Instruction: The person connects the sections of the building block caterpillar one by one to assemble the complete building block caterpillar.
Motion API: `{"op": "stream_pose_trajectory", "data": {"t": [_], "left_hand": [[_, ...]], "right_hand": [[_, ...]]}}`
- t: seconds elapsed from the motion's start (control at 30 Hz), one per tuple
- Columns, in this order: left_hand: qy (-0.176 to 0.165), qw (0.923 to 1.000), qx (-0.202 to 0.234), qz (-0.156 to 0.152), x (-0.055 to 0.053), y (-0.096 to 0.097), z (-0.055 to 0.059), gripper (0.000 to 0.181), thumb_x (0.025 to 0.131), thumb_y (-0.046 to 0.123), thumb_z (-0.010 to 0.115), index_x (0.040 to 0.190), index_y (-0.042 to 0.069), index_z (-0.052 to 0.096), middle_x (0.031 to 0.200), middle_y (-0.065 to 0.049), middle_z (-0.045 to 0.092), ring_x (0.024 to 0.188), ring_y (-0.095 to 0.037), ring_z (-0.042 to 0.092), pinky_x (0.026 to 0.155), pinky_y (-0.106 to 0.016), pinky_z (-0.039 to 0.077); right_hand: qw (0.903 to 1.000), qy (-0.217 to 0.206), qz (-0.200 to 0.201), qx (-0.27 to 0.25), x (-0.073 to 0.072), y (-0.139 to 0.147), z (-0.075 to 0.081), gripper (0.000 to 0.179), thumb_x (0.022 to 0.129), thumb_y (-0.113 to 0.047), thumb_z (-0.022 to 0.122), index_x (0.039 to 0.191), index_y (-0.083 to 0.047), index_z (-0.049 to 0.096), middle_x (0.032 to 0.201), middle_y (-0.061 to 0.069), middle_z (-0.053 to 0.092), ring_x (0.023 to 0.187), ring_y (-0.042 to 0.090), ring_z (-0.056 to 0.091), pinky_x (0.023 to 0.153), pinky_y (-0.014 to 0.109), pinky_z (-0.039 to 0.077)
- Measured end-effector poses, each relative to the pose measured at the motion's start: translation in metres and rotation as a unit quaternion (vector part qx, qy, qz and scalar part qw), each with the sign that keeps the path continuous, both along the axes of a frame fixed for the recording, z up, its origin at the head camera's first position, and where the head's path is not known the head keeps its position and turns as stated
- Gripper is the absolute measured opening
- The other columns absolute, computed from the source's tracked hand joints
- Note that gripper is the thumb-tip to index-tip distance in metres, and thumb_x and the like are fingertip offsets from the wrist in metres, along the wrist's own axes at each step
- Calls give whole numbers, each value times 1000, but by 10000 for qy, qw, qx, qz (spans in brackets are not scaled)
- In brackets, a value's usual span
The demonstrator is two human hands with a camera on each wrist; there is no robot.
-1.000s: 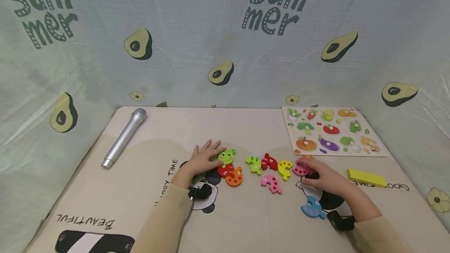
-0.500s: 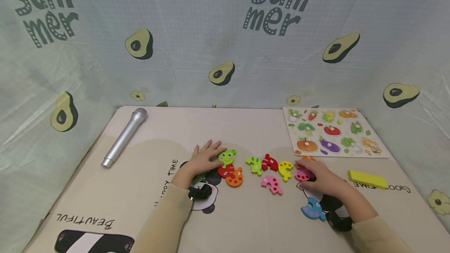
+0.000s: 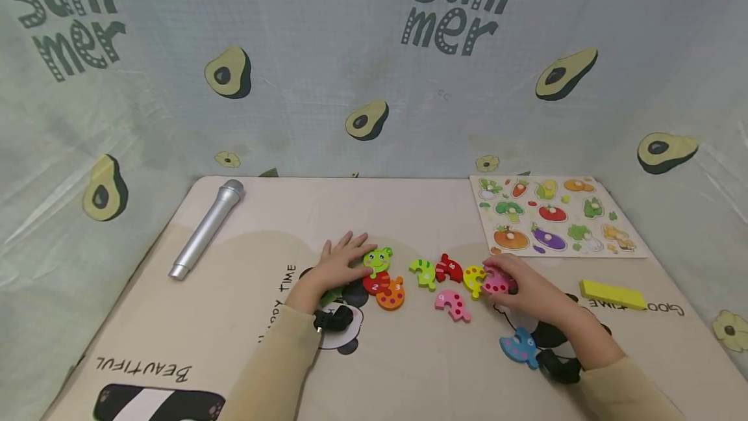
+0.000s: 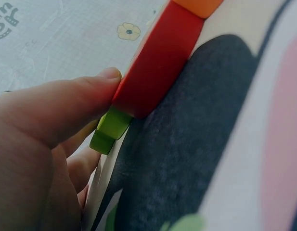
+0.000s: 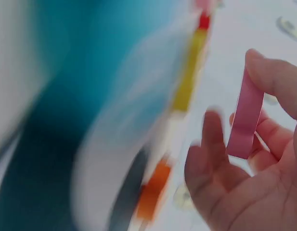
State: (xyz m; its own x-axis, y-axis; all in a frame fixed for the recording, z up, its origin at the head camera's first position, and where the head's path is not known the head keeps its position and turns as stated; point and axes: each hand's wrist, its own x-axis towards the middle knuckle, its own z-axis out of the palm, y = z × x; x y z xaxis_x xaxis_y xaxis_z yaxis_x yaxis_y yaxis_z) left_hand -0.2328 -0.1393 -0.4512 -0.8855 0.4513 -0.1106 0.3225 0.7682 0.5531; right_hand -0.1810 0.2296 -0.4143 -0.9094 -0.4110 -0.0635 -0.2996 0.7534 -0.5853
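My left hand (image 3: 336,271) lies with spread, straight fingers beside a joined caterpillar puzzle. Its fingers touch the smiling green head piece (image 3: 378,260) and the red piece (image 4: 162,62) marked 2; an orange piece (image 3: 391,295) marked 3 joins on. My right hand (image 3: 528,288) pinches a pink dotted puzzle piece (image 5: 246,115) between thumb and fingers, held above the table. In the head view that piece overlaps the yellow piece (image 3: 472,280). Left of it lie a red piece (image 3: 448,269) and a green striped piece (image 3: 423,274).
Nearer me lie another pink piece (image 3: 451,305) and a blue piece (image 3: 519,347). An orange piece (image 5: 153,190) shows in the right wrist view. A vegetable puzzle board (image 3: 555,218), yellow block (image 3: 612,294) and silver microphone (image 3: 207,229) stand farther out.
My right hand has picked up the pink dotted piece and moved it slightly left, up to the yellow one. My left hand has stayed in place.
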Motion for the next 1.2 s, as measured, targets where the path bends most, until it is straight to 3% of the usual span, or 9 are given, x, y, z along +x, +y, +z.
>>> {"op": "stream_pose_trajectory", "data": {"t": [0.17,0.5,0.57,0.67,0.73,0.9,0.97,1.2], "left_hand": [[37,9999,83,42,0,-2,1,56,87,39,55,138,21,40,152,-4,22,142,-30,3,106,-61,-6],[68,9999,108,57,-2,-5,0,56,86,40,55,138,22,41,152,-4,22,142,-29,4,106,-61,-6],[45,9999,118,57,-2,-6,0,56,86,40,55,138,23,40,152,-3,22,142,-29,3,106,-61,-6],[-19,10000,76,60,-2,-6,0,57,86,41,54,138,24,39,152,-2,20,142,-28,2,107,-60,-7],[-9,10000,62,70,-1,-6,0,56,86,41,54,138,24,40,152,-2,21,142,-27,2,107,-60,-7],[35,9999,106,75,-1,-5,-1,56,86,41,55,138,23,40,152,-2,21,142,-28,3,107,-61,-6],[43,9999,102,48,0,-3,-1,56,86,41,54,138,23,40,152,-2,21,142,-28,3,107,-61,-6],[40,9999,69,66,0,-1,-1,56,86,42,54,138,23,41,152,-1,22,142,-27,4,107,-60,-7]], "right_hand": [[9953,-576,91,-772,-3,-28,13,58,81,-25,68,130,-11,42,129,14,42,114,33,44,89,47,47],[9697,-1685,-277,-1745,-7,-65,19,64,79,-34,69,135,-24,40,138,10,38,121,29,40,94,46,43],[9549,-2062,-337,-2108,-9,-70,16,63,81,-33,67,137,-26,37,137,12,40,118,29,45,95,43,44],[9238,-2639,-438,-2738,-12,-82,9,60,85,-26,63,138,-26,34,131,14,42,106,28,56,89,35,49],[9142,-2825,-454,-2869,-16,-91,5,59,87,-24,60,139,-26,32,126,16,44,98,29,61,85,32,51],[9540,-2283,-824,-1758,-23,-118,-5,59,82,-34,65,134,-30,37,125,10,47,94,27,55,76,33,50],[9624,-2091,-988,-1422,-25,-126,-9,58,79,-36,68,129,-29,41,122,7,51,96,22,52,74,33,48],[9580,-2307,-610,-1593,-27,-132,-15,49,81,-31,66,128,-34,49,122,5,52,94,17,56,86,34,49]]}}
